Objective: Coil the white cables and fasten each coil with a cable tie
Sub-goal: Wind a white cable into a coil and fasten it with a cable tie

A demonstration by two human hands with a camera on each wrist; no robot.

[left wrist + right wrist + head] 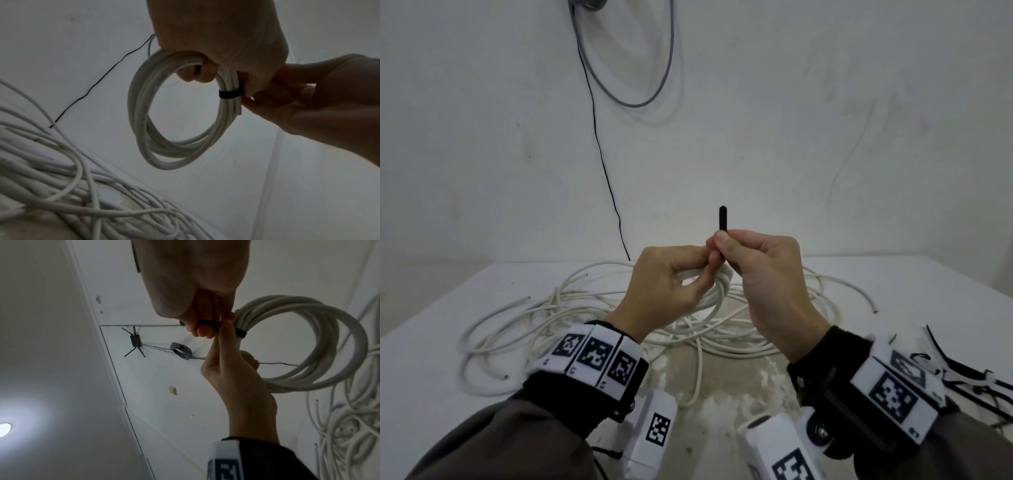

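Coil point(174, 113) of white cable is held up above the table point(893, 291), between both hands. Black cable tie point(229, 94) is wrapped around the bundle. Left hand point(664, 284) has fingers curled round the coil's top, thumb next to the tie. Right hand point(763, 270) pinches the tie's free tail, which sticks straight up. Loose white cables point(524, 329) lie tangled on the table below; spare ties point(969, 373) sit near the right wrist.

From your head view, your left hand point(664, 284) covers most of the white coil point(717, 291), and your right hand point(763, 274) hides the black tie point(723, 219) below its tip. The spare ties point(969, 373) on the table point(431, 342) run off the right edge. The loose cables point(61, 186) blur in your left wrist view.
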